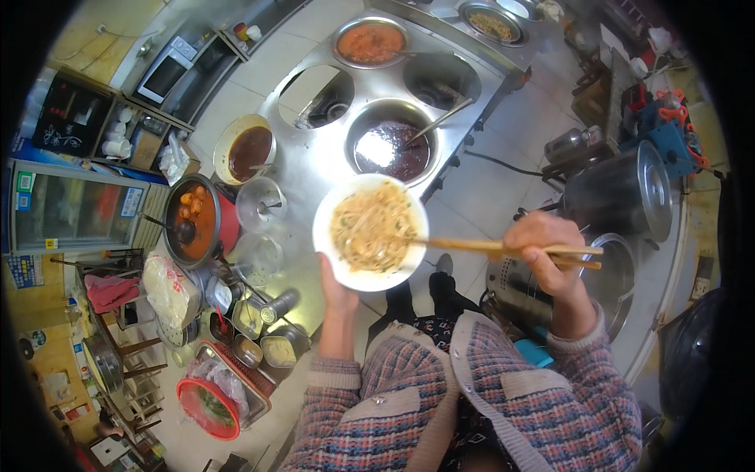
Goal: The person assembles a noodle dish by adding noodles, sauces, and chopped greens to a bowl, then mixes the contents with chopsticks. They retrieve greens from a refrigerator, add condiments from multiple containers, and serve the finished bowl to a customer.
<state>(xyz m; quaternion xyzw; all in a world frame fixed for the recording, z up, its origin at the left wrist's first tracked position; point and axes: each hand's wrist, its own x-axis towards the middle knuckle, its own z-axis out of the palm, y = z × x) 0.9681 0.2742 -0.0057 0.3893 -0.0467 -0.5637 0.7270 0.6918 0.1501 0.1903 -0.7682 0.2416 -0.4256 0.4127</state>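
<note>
A white bowl [319, 236] of noodles [371, 227] with bits of green is held up by my left hand [338, 292], which grips its near left rim. My right hand [545, 251] is closed around a pair of long wooden chopsticks [457, 244]. Their tips reach into the noodles at the bowl's right side. Just beyond the bowl, a round pot [392, 144] of dark, shiny liquid sits in the steel counter, with a ladle handle [439, 121] leaning out of it.
On the left of the steel counter [315, 156] stand a pot of brown sauce [252, 153], a red cooker with orange broth [206, 239], clear plastic tubs [261, 203] and seasoning containers [280, 351]. A red pan of food [371, 42] sits at the far end. To the right are tall steel pots [613, 192].
</note>
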